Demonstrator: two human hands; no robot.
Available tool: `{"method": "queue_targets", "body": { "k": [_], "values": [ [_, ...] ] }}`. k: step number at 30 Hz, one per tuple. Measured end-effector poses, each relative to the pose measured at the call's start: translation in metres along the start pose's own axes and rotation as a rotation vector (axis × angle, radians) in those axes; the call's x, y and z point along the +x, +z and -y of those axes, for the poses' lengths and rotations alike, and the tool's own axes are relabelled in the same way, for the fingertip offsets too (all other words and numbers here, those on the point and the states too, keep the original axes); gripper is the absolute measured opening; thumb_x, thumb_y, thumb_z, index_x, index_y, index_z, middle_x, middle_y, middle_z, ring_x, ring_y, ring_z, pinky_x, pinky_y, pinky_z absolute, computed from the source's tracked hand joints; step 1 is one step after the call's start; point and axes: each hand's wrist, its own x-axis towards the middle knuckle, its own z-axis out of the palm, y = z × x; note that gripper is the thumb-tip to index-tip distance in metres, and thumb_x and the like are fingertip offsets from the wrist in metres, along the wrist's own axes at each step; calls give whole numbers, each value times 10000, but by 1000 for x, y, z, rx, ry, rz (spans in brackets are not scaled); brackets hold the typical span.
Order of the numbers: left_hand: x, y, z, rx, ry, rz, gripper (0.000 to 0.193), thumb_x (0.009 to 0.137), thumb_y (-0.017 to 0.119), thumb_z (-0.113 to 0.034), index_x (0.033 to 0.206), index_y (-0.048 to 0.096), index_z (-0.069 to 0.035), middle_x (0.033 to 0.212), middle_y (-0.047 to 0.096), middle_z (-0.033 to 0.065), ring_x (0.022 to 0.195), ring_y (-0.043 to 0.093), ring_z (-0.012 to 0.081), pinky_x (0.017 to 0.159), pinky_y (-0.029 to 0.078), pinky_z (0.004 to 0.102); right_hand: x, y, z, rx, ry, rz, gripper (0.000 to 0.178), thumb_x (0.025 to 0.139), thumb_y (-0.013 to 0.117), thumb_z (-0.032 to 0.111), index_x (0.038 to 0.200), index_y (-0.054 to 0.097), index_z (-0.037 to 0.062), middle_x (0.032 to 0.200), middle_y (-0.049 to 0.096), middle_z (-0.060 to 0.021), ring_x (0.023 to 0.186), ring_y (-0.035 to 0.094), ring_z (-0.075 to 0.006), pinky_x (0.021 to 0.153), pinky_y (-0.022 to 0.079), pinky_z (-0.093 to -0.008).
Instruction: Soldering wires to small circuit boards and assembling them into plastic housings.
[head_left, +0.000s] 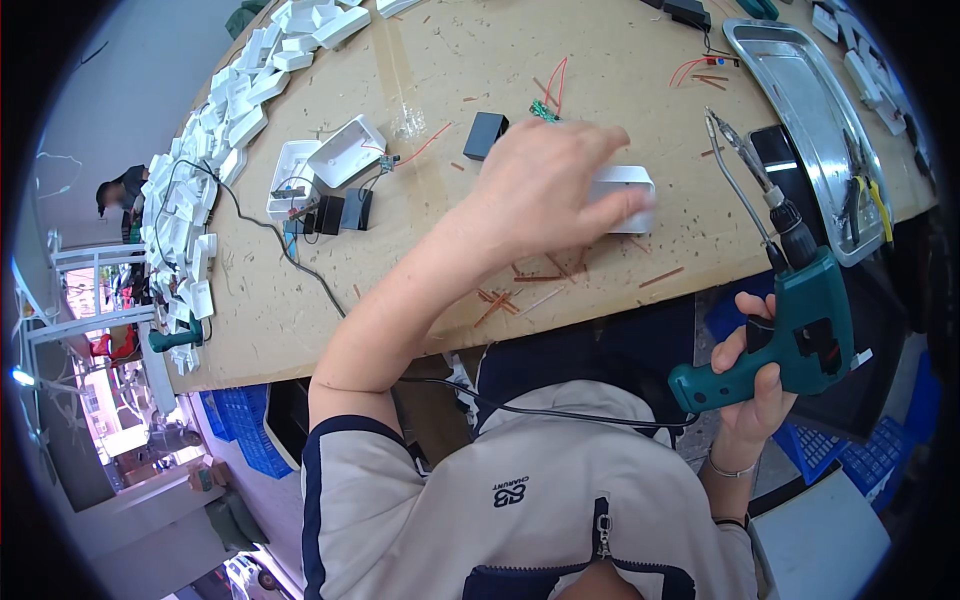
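Note:
My left hand (545, 190) is stretched over the table, slightly blurred, thumb and forefinger spread apart. Beneath it lies a white plastic case (630, 182), partly covered, with the thumb across it; I cannot tell how firmly they touch. Just beyond the fingers is a small green circuit board (544, 110) with red wires, and a black block (485, 136) lies to the left of the hand. My right hand (762, 405) is closed round the handle of a green soldering gun (822, 310), held at the table's near right edge with its metal tip and feed tube pointing away.
White case halves (345, 152), black blocks (356, 208) and wired boards stand to the left. Many white cases (245, 90) are heaped along the far left edge. At right is a metal tray (785, 50) with pliers (878, 207). Brown strips (495, 305) litter the table; a black cord (540, 408) crosses my front.

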Motion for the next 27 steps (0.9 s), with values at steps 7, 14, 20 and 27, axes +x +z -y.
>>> {"method": "queue_targets", "body": {
  "k": [7, 14, 20, 27],
  "values": [
    [42, 9, 85, 251, -386, -186, 288, 766, 581, -297, 854, 667, -37, 833, 635, 170, 776, 615, 306, 737, 483, 386, 3, 9, -2, 24, 12, 20, 661, 845, 584, 321, 1295, 295, -67, 1227, 451, -244, 712, 539, -132, 583, 467, -226],
    [74, 28, 111, -54, -664, 238, 139, 745, 592, -107, 788, 627, 20, 622, 634, 75, 569, 635, 151, 575, 504, 279, 4, 2, -9, 74, -22, -39, 652, 832, 607, 298, 1276, 312, -78, 1202, 457, -263, 697, 571, -148, 538, 484, -210],
    [43, 4, 71, -335, -495, -142, 147, 734, 646, -161, 793, 652, -27, 642, 618, 99, 580, 596, 168, 599, 475, 308, 8, -2, -9, 124, 34, 57, 638, 852, 583, 304, 1295, 292, -50, 1264, 420, -224, 721, 521, -120, 589, 445, -224],
    [-6, -21, 42, -1075, -600, -456, 127, 795, 630, -134, 853, 637, -21, 672, 589, 22, 584, 542, 70, 513, 427, 221, 11, 16, -12, 228, 74, 106, 613, 859, 575, 293, 1293, 294, -36, 1256, 428, -203, 725, 521, -122, 589, 441, -222]
  ]
}}
